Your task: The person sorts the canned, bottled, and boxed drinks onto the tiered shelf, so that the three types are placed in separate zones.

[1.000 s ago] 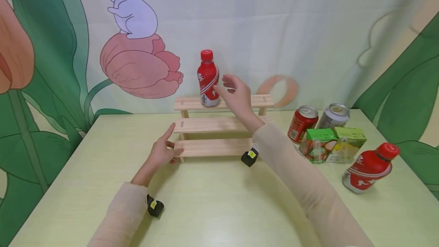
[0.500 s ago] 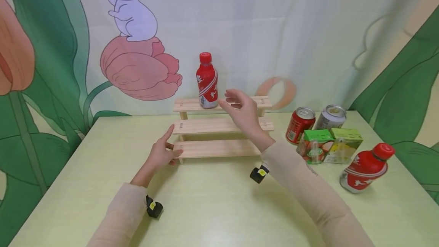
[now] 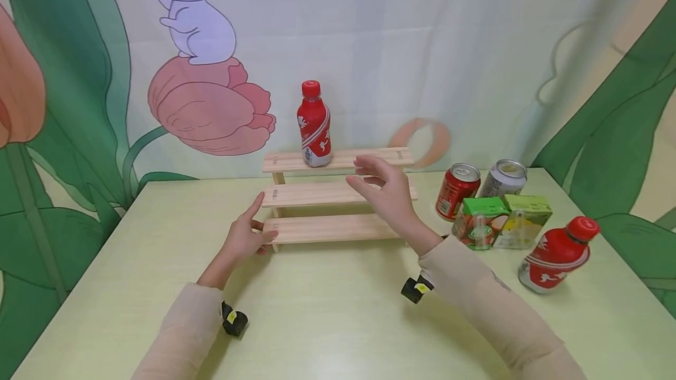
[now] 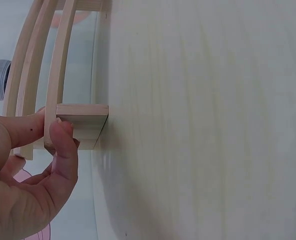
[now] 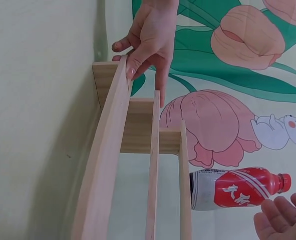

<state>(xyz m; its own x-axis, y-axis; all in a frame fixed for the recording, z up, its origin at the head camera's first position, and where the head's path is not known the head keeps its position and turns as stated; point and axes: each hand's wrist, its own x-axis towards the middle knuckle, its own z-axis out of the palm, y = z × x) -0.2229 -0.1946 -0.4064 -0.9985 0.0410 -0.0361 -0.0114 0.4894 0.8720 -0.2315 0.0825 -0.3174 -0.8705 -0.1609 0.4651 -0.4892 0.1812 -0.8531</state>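
Note:
A three-tier wooden display rack (image 3: 327,227) stands on the table. My left hand (image 3: 244,238) grips its left end; in the left wrist view thumb and fingers (image 4: 63,155) pinch the lowest board, while the index finger reaches along the middle one. Upright on the top tier, left of centre, is a red drink bottle (image 3: 315,128) with a white base. My right hand (image 3: 392,197) hovers over the rack's right half, fingers loosely bent and holding nothing, apart from the bottle. From the right wrist, that bottle (image 5: 238,189) appears sideways.
Right of the rack stand a red can (image 3: 458,191), a silver-white can (image 3: 504,179) and two juice boxes, one green and red (image 3: 479,224), one yellow-green (image 3: 523,223). A second red bottle (image 3: 557,257) stands nearer the table's right edge. A printed curtain (image 3: 359,46) hangs behind.
My right hand has drawn away from the bottle, down and to the right. The bottle stays on the top tier, and the left hand keeps its grip. The view has shifted slightly.

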